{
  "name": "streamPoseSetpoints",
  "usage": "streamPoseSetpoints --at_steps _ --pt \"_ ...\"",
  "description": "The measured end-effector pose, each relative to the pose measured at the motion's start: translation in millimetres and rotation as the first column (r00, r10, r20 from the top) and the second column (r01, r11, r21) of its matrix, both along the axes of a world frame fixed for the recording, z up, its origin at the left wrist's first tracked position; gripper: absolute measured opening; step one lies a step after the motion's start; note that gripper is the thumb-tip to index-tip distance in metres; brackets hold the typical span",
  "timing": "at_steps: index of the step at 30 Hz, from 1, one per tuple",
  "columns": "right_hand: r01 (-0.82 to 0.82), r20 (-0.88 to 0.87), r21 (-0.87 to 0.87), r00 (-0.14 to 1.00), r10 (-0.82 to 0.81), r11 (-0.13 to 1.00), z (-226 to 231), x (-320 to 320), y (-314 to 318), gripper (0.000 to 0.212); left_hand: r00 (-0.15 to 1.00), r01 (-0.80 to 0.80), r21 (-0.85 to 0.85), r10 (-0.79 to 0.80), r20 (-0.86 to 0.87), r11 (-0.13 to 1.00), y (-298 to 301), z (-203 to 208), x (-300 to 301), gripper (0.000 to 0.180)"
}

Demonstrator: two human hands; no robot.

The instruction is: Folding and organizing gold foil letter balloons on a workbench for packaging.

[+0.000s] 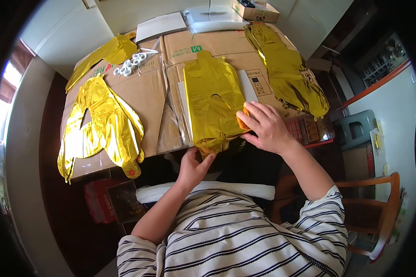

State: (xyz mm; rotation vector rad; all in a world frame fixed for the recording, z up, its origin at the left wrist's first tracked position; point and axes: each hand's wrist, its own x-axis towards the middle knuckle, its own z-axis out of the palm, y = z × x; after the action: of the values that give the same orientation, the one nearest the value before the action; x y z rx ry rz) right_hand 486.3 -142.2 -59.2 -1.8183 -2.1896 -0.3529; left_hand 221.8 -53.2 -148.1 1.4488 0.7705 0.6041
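Note:
A flat gold foil balloon [211,87] lies in front of me over a white sheet [245,83], its near end hanging at the cardboard's front edge. My left hand [194,167] pinches the fold at that near end between thumb and fingers. At the balloon's right edge my right hand [267,127] is closed, fingers on top and thumb below. A small orange patch [242,119] shows under its fingertips; I cannot tell whether it is a separate piece or the foil's reflection. What lies beneath the fold is hidden.
Flattened cardboard [171,51] covers the table. Another gold balloon [104,124] lies at left, with more gold foil [108,53] behind it and a foil stack [286,69] at right. White rings [133,63] lie far left. A clear plastic pack [212,21] sits at the back; a wooden chair [379,207] stands right.

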Motion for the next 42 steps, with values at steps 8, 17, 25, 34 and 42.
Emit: streamPoseSetpoints --at_steps 8,17,25,34,42 --pt "-0.014 -0.012 -0.023 1.0 0.013 1.0 1 4 -1 0.066 0.996 0.081 -0.141 -0.075 0.047 0.987 12 -4 5 0.018" --pt "-0.007 -0.013 -0.031 1.0 0.006 1.0 1 4 0 0.068 0.998 0.03 0.095 -0.035 0.055 0.995 27 -20 7 0.027" --pt "0.003 0.002 -0.029 1.0 -0.002 1.0 0 4 0 0.07 0.992 0.08 0.151 -0.064 -0.112 0.985 19 -9 2 0.024" --pt "0.002 -0.012 -0.008 1.0 -0.002 1.0 -1 5 -2 0.066 0.962 0.229 0.859 0.027 -0.27 0.457 8 85 -39 0.027" --pt "-0.008 0.003 0.02 1.0 0.008 1.0 -4 10 -4 0.07 0.978 0.207 0.967 0.004 -0.21 0.149 53 75 1 0.04"
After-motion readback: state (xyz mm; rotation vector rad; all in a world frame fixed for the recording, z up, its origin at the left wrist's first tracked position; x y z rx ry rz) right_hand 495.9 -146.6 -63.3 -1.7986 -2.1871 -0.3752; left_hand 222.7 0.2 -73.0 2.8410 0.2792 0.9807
